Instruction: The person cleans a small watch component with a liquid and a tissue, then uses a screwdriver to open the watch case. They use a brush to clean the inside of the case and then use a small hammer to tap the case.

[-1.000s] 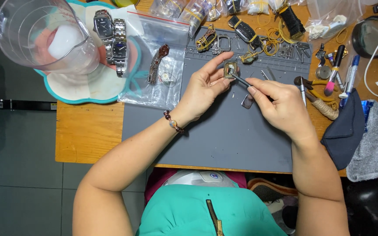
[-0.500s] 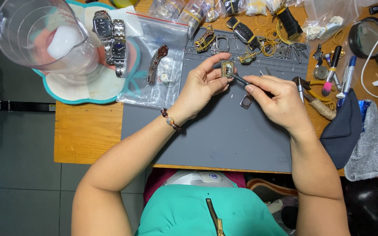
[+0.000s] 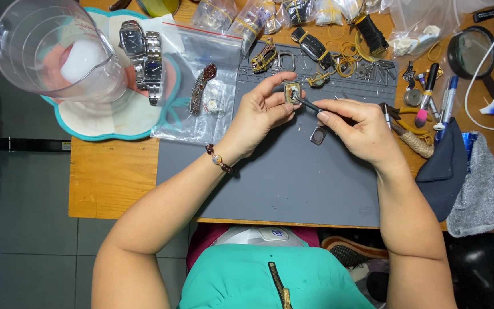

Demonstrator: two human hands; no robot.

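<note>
My left hand (image 3: 261, 111) pinches a small square gold watch case (image 3: 292, 91) between thumb and fingers, its open back facing up. My right hand (image 3: 357, 127) grips a thin dark tool (image 3: 310, 105) whose tip touches the inside of the case. Both hands hover over a grey work mat (image 3: 281, 177). A small rectangular case back (image 3: 318, 135) lies on the mat just below the tool, near my right thumb.
A clear measuring jug (image 3: 52, 48) stands on a teal-rimmed pad at the far left with two steel watches (image 3: 144, 54) beside it. Plastic bags, a brown strap watch (image 3: 200, 86), loose watch parts, pliers (image 3: 401, 123), pens, a magnifier (image 3: 469, 52) and grey cloths (image 3: 481, 194) crowd the back and right.
Both hands and the watch case have shifted slightly; the tool tip stays at the case. The case back rests in the same spot on the mat.
</note>
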